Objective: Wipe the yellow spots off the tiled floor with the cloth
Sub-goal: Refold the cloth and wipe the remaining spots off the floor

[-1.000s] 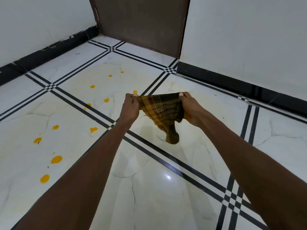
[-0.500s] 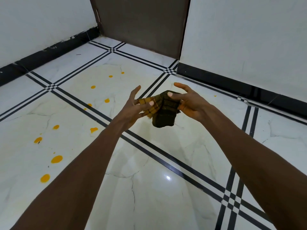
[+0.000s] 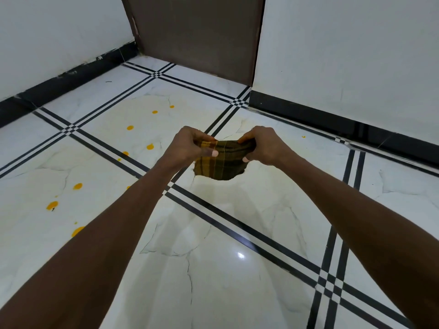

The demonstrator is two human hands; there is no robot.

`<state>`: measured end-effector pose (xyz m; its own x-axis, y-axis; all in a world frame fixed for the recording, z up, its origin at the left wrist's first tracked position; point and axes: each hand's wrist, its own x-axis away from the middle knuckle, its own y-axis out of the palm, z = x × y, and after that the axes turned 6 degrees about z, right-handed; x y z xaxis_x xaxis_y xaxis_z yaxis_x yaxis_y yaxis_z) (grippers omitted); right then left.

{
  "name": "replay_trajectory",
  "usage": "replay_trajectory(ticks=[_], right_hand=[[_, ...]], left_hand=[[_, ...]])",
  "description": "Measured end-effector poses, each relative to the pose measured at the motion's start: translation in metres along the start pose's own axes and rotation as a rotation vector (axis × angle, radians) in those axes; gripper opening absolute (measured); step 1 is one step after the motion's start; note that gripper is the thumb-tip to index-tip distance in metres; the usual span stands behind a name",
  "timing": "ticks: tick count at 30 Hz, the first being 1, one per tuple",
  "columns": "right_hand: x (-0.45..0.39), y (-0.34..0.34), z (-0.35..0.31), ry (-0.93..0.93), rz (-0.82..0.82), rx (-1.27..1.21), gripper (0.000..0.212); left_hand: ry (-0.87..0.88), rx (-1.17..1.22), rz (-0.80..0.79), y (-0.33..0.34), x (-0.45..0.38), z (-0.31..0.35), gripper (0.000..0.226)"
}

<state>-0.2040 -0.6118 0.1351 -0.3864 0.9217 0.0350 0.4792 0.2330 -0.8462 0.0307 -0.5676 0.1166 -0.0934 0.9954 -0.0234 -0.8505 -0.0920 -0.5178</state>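
A folded, woven plaid cloth of dark brown and mustard stripes [image 3: 221,162], its lower edge frayed, hangs in the air above the floor, between both hands; the left hand [image 3: 190,146] pinches its upper left corner with curled fingers and thumb; the right hand [image 3: 263,144] grips the bunched upper right corner likewise. Below lies the glossy white marble-veined tiled floor with black double-line borders [image 3: 213,269]; round yellow spots [image 3: 52,205] dot the tiles to the left, some partly hidden by the left forearm; a small speck lies far right near the black skirting [image 3: 332,119]; a matte brown door [image 3: 197,32] stands between white walls [image 3: 344,55].
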Motion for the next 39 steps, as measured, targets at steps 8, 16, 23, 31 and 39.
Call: replay_trajectory(ticks=[8, 16, 23, 31, 39], right_hand=[[-0.002, 0.007, 0.002, 0.031, 0.126, -0.077, 0.034], [0.003, 0.0, 0.011, 0.023, 0.225, -0.291, 0.021], [0.005, 0.009, 0.018, 0.136, 0.033, -0.796, 0.029], [0.008, 0.034, 0.018, 0.212, -0.1, -0.705, 0.039], [0.004, 0.024, 0.025, 0.369, -0.165, -0.862, 0.066]], left_hand=[[0.066, -0.318, 0.099, 0.005, 0.003, -0.004, 0.039], [0.048, -0.16, 0.152, -0.007, 0.006, -0.003, 0.019], [0.018, 0.115, 0.1, -0.013, 0.011, 0.005, 0.027], [-0.12, 0.091, 0.092, 0.008, 0.015, -0.02, 0.039], [-0.477, 0.376, 0.165, 0.001, 0.004, -0.023, 0.052]])
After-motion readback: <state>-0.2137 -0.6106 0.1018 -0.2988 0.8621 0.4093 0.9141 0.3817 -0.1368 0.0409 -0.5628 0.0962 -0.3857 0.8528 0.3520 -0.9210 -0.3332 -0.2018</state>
